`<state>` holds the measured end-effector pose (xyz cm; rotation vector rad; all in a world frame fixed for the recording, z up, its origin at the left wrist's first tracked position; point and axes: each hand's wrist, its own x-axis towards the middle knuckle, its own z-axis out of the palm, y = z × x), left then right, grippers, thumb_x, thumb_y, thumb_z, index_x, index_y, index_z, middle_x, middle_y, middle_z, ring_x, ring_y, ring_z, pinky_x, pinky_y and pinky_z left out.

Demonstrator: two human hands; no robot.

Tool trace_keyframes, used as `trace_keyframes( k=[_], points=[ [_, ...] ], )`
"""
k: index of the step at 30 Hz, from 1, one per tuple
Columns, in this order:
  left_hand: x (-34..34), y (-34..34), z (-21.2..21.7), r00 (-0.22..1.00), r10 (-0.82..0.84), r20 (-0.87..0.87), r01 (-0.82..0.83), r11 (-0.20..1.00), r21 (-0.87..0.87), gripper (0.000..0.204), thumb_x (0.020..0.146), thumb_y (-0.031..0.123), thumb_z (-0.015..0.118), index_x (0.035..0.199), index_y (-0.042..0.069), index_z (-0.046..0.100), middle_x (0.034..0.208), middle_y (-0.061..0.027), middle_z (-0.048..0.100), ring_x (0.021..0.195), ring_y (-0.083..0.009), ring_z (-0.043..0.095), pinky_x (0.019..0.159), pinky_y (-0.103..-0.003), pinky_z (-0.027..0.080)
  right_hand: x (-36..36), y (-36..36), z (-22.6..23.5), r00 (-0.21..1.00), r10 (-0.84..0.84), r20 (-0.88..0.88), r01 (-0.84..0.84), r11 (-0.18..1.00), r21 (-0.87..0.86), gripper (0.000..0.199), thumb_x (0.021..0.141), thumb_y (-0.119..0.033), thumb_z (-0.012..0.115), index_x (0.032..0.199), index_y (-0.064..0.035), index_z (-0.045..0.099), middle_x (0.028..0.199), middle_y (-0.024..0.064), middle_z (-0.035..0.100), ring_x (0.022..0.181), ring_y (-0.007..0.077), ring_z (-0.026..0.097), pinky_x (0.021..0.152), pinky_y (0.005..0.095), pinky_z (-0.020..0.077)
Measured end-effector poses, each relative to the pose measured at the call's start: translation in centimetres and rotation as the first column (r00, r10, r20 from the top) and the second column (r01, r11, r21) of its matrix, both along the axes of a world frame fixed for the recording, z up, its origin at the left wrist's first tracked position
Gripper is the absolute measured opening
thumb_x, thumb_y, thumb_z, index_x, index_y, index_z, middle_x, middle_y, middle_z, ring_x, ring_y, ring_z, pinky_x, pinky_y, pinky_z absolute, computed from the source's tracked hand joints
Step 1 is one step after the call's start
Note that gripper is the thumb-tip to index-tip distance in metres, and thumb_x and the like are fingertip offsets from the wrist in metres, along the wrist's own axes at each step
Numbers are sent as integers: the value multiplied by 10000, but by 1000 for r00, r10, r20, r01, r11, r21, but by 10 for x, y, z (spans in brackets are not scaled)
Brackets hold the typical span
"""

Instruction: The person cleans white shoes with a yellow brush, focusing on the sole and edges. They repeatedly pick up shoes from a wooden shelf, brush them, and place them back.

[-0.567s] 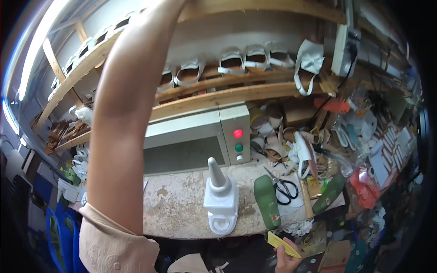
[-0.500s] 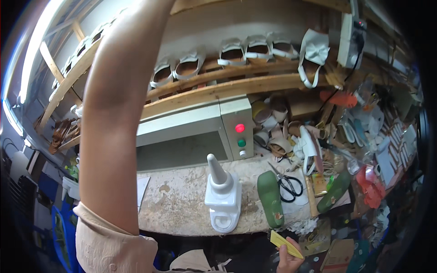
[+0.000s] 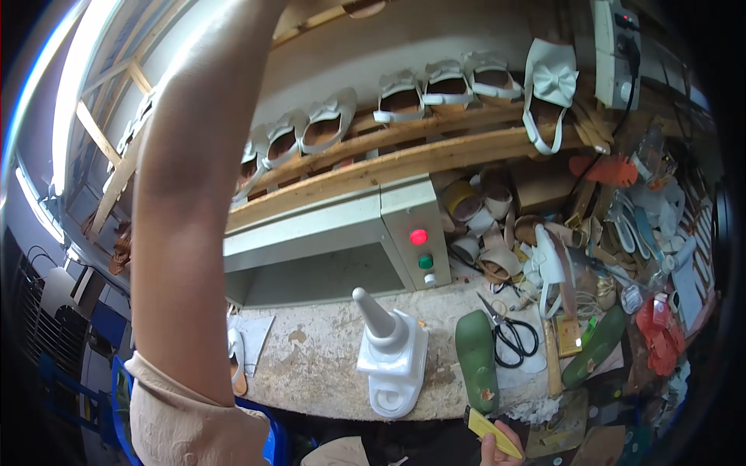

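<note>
A flat yellow tool (image 3: 486, 429) with a dark tip was grasped in the right hand (image 3: 501, 457) at the bottom edge, right of centre. Above it were positioned a green shoe last (image 3: 475, 357) and scissors (image 3: 509, 342). The upper left was obstructed by the left forearm (image 3: 183, 217); the left hand's state could not be determined. The tool's long axis was inclined, tip directed upper left.

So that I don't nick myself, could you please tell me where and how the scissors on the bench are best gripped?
I'd take the scissors by their black handle loops, coming from the near right: the loops lie toward the person while the blades point away, and a green foot-shaped form sits close on their left.
</note>
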<state>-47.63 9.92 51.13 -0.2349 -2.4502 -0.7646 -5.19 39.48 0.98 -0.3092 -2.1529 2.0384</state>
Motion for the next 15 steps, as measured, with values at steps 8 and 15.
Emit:
trace_keyframes(
  k=[8, 15],
  points=[
    [-15, 43, 14, 941, 247, -233, -307, 913, -269, 769, 583, 504, 891, 1042, -62, 647, 979, -176, 692, 876, -254, 680, 754, -370, 543, 5, 5, -12, 993, -107, 56, 108, 994, -22, 255, 923, -125, 671, 1136, 15, 669, 1139, 166, 670, 1033, 257, 630, 908, 398, 501],
    [-23, 26, 19, 954, 244, -174, -268, 954, -133, 1027, 590, 536, 867, 1323, -63, 468, 1140, -225, 629, 968, -297, 662, 666, -411, 587, 2, 11, 8, 999, -17, -34, 17, 1000, -10, 280, 935, -180, 677, 1104, 43, 686, 1070, 135, 714, 961, 201, 657, 862, 319, 502]
  ],
)
